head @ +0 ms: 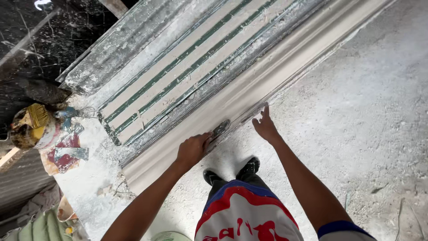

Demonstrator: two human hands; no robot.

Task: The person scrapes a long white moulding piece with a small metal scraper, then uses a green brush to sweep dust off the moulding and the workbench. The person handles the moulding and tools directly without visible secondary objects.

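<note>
Along the near edge of the long white plaster cornice moulding (pixel 249 93) on the bench, the left hand (pixel 192 149) grips a small dark scraper (pixel 219 130); the right hand (pixel 265 126) rests open beside it. Heavy pressure could gouge the soft profile.

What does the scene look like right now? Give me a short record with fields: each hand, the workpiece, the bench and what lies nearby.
left hand: left hand grips a small scraper pressed on the moulding
right hand: right hand open, fingertips on the moulding's lower edge
workpiece: long white plaster moulding, running diagonally across the view
bench: corrugated sheet with green-striped boards beside the moulding
nearby: paint-smeared can holding a yellow brush at left
floor: dusty grey floor; black shoes under the moulding's edge
</note>
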